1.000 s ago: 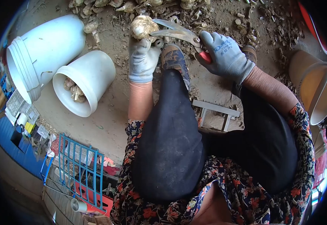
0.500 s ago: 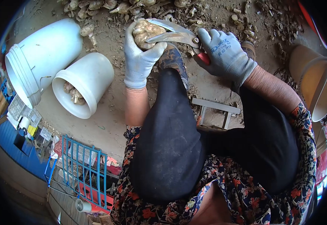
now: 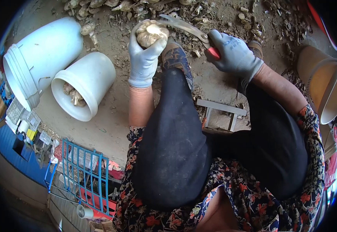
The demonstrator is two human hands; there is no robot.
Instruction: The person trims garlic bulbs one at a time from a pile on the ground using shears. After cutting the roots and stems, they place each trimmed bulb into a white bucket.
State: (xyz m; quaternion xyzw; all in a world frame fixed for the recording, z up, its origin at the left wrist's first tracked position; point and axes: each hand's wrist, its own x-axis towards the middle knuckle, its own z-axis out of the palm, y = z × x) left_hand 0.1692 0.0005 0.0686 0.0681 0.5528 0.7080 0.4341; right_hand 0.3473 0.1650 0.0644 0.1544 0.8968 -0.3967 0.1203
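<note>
Fingers (image 3: 134, 40) of left hand (image 3: 142, 62) wrapped garlic bulb (image 3: 150, 33); right hand (image 3: 234, 54) clenched shears (image 3: 184, 26). Bulb looked light, firm, papery-skinned; best gripped round its body.

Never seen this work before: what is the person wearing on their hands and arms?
The left hand and right hand are gloved in grey knit with ribbed cuffs; the right bears blue lettering. Dark floral sleeves end near the elbows.

Bright daylight on the dirt ground (image 3: 110, 127), dimmer toward 8 o'clock; fisheye bending and black vignette at the edges; right hand (image 3: 234, 56) slightly blurred.
</note>
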